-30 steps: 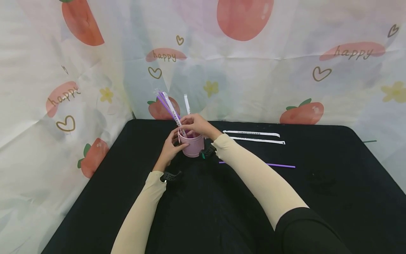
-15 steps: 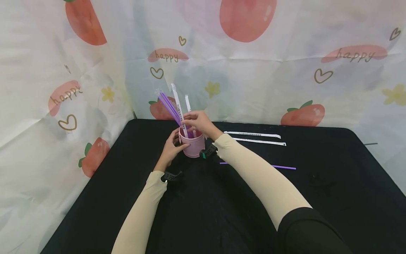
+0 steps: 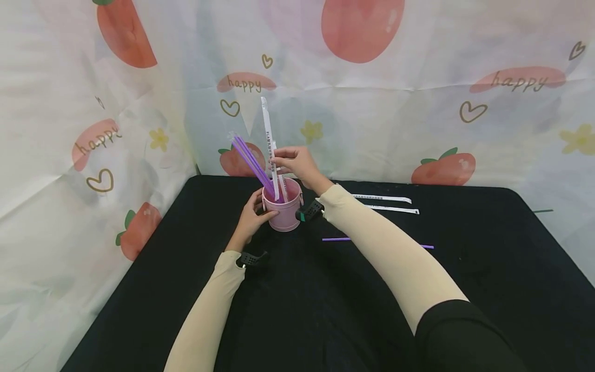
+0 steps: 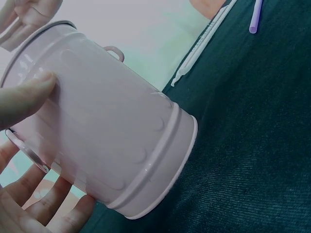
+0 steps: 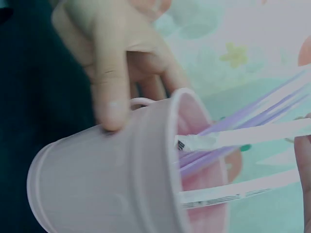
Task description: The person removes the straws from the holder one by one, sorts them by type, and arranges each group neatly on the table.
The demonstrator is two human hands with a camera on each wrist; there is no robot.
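A small pink bucket (image 3: 284, 216) with side handles stands on the black cloth. My left hand (image 3: 249, 217) grips its left side, with the thumb (image 4: 31, 94) on the near wall and the fingers (image 4: 46, 199) round the other side. Above the bucket, my right hand (image 3: 297, 164) pinches a white paper-wrapped straw (image 3: 266, 121) that stands nearly upright. The lower end of that straw (image 5: 262, 136) is at the bucket's mouth. Several purple straws (image 3: 251, 161) in clear wrap lean left inside the bucket. Another white wrapped straw (image 5: 233, 191) also stands in it.
Two white wrapped straws, a rear one (image 3: 386, 198) and a nearer one (image 3: 397, 210), lie right of the bucket, partly behind my right arm. Closer in lies a purple straw (image 3: 335, 239), crossed by the sleeve. A printed curtain (image 3: 372, 119) hangs behind the table.
My right hand has risen and moved slightly right, drawing the white wrapped straw higher and more upright out of the bucket. My left hand keeps its hold on the bucket.
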